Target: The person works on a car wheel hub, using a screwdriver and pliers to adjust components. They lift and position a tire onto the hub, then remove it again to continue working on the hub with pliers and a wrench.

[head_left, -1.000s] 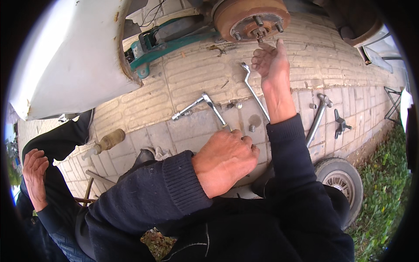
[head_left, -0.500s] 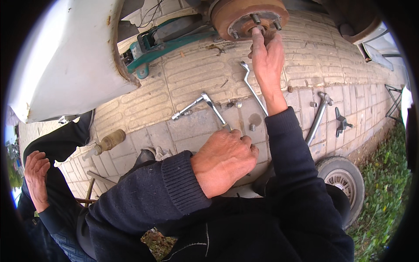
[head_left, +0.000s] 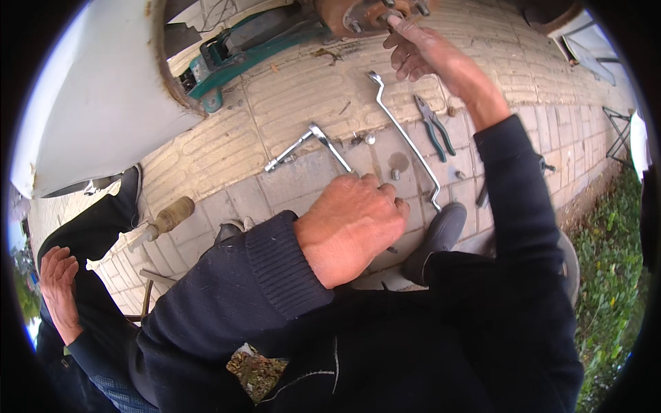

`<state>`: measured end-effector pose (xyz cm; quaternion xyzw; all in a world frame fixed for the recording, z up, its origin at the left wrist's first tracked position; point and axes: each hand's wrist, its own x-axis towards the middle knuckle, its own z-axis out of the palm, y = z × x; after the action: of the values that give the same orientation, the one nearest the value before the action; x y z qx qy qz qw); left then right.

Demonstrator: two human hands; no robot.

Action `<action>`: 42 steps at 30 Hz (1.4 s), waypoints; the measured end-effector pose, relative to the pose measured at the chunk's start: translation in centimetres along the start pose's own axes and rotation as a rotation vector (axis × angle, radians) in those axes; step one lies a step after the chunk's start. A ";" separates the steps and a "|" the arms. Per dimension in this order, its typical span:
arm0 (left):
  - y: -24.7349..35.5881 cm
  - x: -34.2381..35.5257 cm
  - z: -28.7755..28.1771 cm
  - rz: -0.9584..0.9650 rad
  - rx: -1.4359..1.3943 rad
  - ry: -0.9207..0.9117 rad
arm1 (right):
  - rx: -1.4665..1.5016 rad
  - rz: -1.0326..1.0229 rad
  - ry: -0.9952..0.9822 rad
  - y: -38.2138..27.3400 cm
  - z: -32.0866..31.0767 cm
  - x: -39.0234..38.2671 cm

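My right hand (head_left: 441,58) is at the rusty brake drum (head_left: 334,14) at the top. Its thumb tip reaches the centre of the hub among the studs, while its other fingers hang apart and loosely bent below. My left hand (head_left: 354,224) is closed with the knuckles up over the paving, and what it holds, if anything, is hidden. Just beyond it lies a ratchet wrench (head_left: 313,138), its handle end running up to my knuckles. A long cranked ring spanner (head_left: 406,138) and green-handled pliers (head_left: 434,127) lie between my hands.
A green floor jack (head_left: 241,58) stands left of the drum, beside a white car panel (head_left: 96,103). Another person's hand (head_left: 58,292) is at the far left, near a yellowish bottle (head_left: 171,217). A loose nut (head_left: 395,174) lies on the paving. Grass (head_left: 606,261) borders it at right.
My right hand's fingers have come away from the hub centre and spread, and its wrist has swung right, uncovering the pliers. My left hand stays closed. The view has shifted slightly.
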<state>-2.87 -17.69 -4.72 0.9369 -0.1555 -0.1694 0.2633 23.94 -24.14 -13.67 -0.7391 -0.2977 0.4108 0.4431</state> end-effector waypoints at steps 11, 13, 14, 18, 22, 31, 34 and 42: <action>-0.1 0.4 -0.2 -0.024 0.020 -0.031 | -1.070 0.216 -0.268 19.6 2.2 -9.2; 0.0 0.6 -0.2 -0.033 0.006 -0.035 | -1.085 0.098 -0.188 22.6 4.5 -9.8; 0.1 0.7 -0.1 -0.037 -0.003 -0.042 | -1.102 0.076 -0.144 23.7 5.1 -9.9; 0.0 0.8 -0.1 -0.048 -0.008 -0.013 | -0.986 0.106 -0.112 24.9 4.0 -9.4; -0.8 0.7 0.0 -0.087 0.042 0.008 | -0.871 0.118 -0.024 23.3 3.3 -10.4; -5.0 2.7 -0.8 -0.363 -0.174 0.400 | -0.997 0.109 0.165 17.8 -3.0 -12.4; -6.6 3.7 -0.7 -0.468 -0.223 0.643 | -1.108 0.082 0.105 14.2 -6.8 -13.5; -11.8 6.3 -3.0 -0.579 -0.082 1.057 | -1.355 -0.220 0.159 4.2 -15.4 -16.1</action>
<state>6.38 -9.17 -10.23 0.8877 0.2642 0.2483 0.2838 29.83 -45.19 -7.79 -0.8463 -0.5288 0.0312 -0.0569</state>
